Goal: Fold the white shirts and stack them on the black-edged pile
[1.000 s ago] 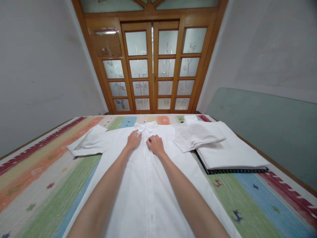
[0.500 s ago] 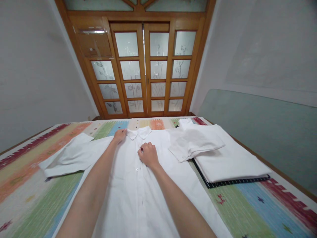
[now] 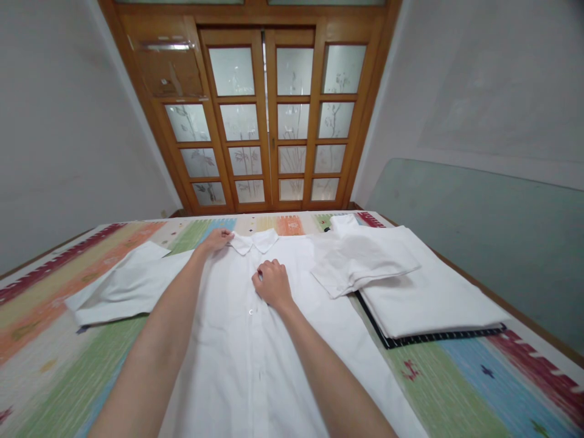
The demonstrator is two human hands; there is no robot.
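Note:
A white short-sleeved shirt lies spread out front side up, its collar at the far end and its buttoned placket running toward me. My left hand is closed at the shoulder seam, with its fingertips at the left end of the collar. Below the collar, my right hand has its fingers curled in a pinch on the placket. A button shows just under that hand. The left sleeve lies flat, while the right sleeve rests over a folded stack.
Folded white cloth lies at the right on top of a dark patterned cloth. A striped, multicoloured cover spreads beneath everything. Beyond the far edge stand wooden glass-paned doors; a pale green board lines the right side.
My left hand has shifted slightly left and away from me along the collar end. My right hand stays nearly in place on the placket. The camera view has tilted down a little.

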